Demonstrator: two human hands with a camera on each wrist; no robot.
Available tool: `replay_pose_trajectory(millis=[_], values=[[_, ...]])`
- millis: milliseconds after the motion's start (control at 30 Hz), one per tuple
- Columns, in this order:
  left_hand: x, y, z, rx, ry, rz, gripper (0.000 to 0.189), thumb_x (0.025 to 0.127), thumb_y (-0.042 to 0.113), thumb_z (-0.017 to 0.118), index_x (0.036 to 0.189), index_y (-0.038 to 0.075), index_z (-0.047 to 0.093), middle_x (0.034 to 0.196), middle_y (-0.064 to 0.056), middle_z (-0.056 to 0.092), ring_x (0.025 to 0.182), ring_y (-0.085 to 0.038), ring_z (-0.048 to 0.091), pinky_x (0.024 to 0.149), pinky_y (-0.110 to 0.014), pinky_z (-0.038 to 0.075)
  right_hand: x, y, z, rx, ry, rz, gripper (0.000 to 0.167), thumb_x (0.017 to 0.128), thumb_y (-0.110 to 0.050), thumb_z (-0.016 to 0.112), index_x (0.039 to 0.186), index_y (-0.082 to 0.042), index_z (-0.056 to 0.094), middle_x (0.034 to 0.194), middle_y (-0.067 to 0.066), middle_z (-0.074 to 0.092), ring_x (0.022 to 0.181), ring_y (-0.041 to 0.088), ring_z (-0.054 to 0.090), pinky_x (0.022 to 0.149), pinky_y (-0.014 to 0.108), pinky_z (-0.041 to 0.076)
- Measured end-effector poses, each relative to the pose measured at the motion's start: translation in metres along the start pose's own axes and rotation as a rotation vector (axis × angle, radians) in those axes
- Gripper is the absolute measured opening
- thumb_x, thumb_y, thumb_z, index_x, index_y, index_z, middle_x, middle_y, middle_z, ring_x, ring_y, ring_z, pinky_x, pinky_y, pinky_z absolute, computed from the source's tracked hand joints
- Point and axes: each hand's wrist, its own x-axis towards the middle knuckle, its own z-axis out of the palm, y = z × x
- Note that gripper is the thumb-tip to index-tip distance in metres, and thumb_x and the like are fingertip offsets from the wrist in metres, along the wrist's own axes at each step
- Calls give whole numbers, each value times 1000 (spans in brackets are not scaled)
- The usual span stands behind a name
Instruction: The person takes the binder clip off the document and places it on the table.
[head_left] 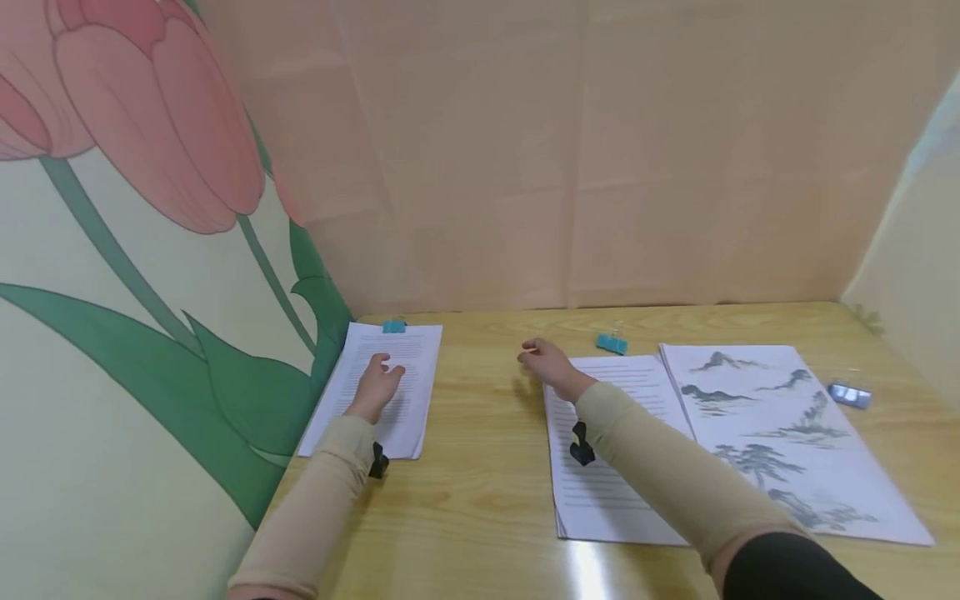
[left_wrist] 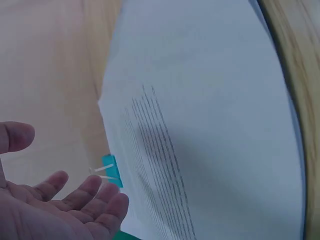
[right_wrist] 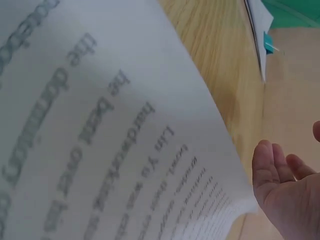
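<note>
Over a stack of printed sheets (head_left: pixel 405 425) at the left, my left hand (head_left: pixel 377 390) hovers with loosely bent fingers and nothing in its grasp. A teal binder clip (head_left: pixel 394 326) sits on that stack's top edge; in the left wrist view the clip (left_wrist: pixel 113 171) appears just beyond the fingertips. My right hand (head_left: pixel 553 367) is by the upper left corner of a second printed stack (head_left: pixel 600 508), its fingers relaxed around nothing. Whether it touches the paper cannot be told. In the right wrist view the hand (right_wrist: pixel 287 192) shows past the page's far end.
Right of the second stack lies a sheet with ink landscapes (head_left: pixel 720 362). Another teal binder clip (head_left: pixel 612 343) lies behind the printed stack, and a silvery clip (head_left: pixel 850 396) lies at the far right. Walls border the wooden table (head_left: pixel 480 467) at the back and left.
</note>
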Motion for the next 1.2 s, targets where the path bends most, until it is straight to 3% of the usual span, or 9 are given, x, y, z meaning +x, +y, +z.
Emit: replay_pose_trajectory(millis=[467,667,967,1200], values=[[7,-20,-24,45,15,-40,62,102,18,47,154,-8,28,155,-37,33,144,-47,33,116,-54,32,11,-5,31,43,-94,-26,51,104,-10,49,147,16,37,132,34,57,116,43,60,96,44,52],[10,-33,-30,48,18,-76,62,102,18,46,154,-9,28,155,-37,32,144,-47,33,116,-52,32,17,-7,47,46,-122,25,50,104,-11,50,147,13,40,132,31,58,116,39,61,94,39,53],[9,-43,-40,22,54,-74,62,100,17,47,152,-13,28,153,-40,32,142,-49,35,116,-54,30,18,-11,68,81,-141,66,49,104,-11,52,148,9,42,130,27,60,112,33,63,92,35,55],[13,-53,-47,-13,71,-136,63,103,18,45,151,-17,24,155,-39,27,141,-47,33,118,-54,26,18,-16,79,120,-153,80,49,104,-10,53,148,8,43,129,26,60,115,34,62,93,38,55]])
